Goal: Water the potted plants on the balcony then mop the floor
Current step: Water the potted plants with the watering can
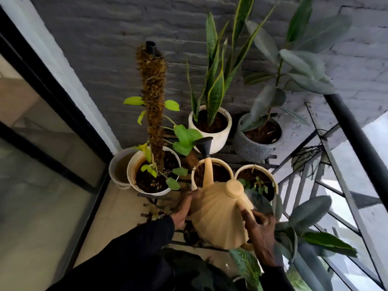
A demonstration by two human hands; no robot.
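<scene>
Watering can (220, 215) tilted fwd over cream pot (212, 173), held w/ both hands: left hand (186, 206) under body, right hand (260, 229) closed round handle.

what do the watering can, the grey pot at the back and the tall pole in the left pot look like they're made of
Watering can: likely plastic, matte beige, with moulded ridges and a black spout head.
Grey pot: probably ceramic or concrete, with a dull, finely textured surface; hard to tell which.
Pole: a dark tube, seemingly plastic, wrapped in shaggy brown fibre, perhaps coir or moss.
</scene>
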